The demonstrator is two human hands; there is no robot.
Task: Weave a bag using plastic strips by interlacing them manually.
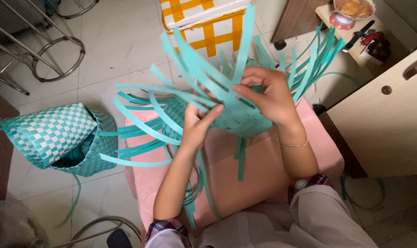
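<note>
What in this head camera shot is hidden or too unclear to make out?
- Left hand fingertips: tucked behind the half-woven teal basket.
- Right hand grip: whether it pinches a strip, fingers curl out of sight.
- Finished basket interior: in shadow.
- Pink box front: covered by arms and lap.
- Shelf items, top right: too small.

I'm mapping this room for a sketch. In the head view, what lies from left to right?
Finished teal-and-white woven basket → left hand → right hand on the half-woven teal basket → beige cabinet.
</note>
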